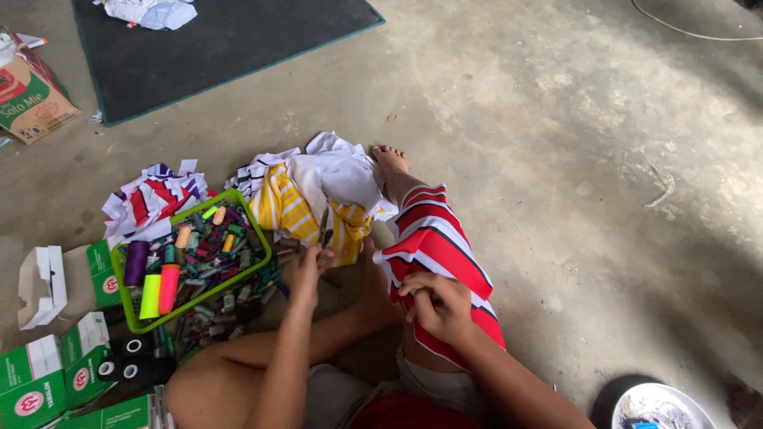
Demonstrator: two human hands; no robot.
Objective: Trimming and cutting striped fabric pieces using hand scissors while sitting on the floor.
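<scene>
Bare knees and forearms filled the bottom of the head view. Over one leg lay a red, white and black striped cloth [439, 253], the right hand [439, 306] pinching it with curled fingers. Beside it, the left hand [311, 268] gripped small scissors [325, 226] near yellow striped fabric [298, 213] and a green basket [127, 295] of thread spools.

Single view, head-mounted camera. Looks steeply down and forward from above the seated person's lap onto the concrete floor [572, 143]. Near range: both forearms and bent legs fill the lower middle of the frame. Farther up-frame, the dark mat [230, 40] marks the far edge. No second view overlaps.
</scene>
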